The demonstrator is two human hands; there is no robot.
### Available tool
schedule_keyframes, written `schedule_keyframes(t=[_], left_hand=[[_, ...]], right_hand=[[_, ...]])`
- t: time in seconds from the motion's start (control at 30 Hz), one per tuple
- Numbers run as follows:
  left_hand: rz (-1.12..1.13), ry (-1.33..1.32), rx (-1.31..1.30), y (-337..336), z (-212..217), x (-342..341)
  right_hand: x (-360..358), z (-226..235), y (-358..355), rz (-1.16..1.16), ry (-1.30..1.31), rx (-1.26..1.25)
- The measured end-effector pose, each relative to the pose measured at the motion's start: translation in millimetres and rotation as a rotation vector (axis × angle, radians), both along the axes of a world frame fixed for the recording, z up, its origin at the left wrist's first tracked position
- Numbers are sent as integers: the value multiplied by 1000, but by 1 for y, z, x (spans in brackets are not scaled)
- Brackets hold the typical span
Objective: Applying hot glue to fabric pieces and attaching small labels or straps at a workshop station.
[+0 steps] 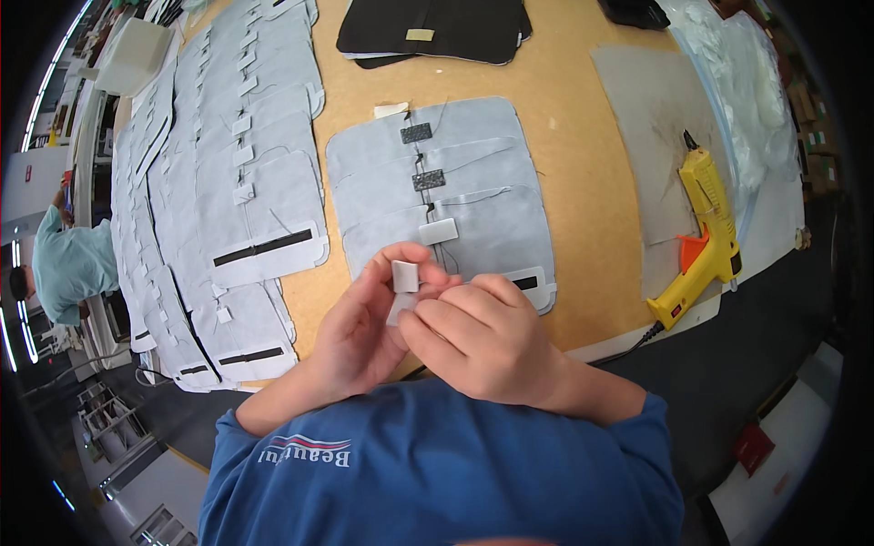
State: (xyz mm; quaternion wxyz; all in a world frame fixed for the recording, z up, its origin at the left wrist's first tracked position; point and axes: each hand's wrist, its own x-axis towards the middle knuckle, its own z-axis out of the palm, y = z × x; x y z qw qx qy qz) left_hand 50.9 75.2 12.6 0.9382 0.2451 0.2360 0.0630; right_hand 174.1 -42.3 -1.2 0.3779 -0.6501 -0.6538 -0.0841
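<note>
My left hand pinches a small white square pad between thumb and fingers, held above the near part of a grey fabric panel. Just below the pad a thin, pale piece shows between my hands; whether it is joined to the pad I cannot tell. My right hand is closed against it, its fingertips partly hidden. Along the panel's middle runs a dark wire, with a black textured patch, a second black patch and a white patch over it.
Many overlapping grey panels with wires and white patches cover the left side. Black panels lie at the far edge. A yellow glue gun rests at right on a grey sheet, near clear plastic. A person is at far left.
</note>
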Motion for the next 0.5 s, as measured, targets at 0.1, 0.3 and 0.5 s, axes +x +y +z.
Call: schedule_keyframes(t=[0.1,0.3,0.5], left_hand=[[51,78,-21,8,-7,-4],[-196,184,386,7,-3,-11],[-284,256,888,19,12,-4]], right_hand=[[8,5,-3,23,329,119],[12,9,-16,-83,1062,-84],[30,24,-13,-4,927,-260]])
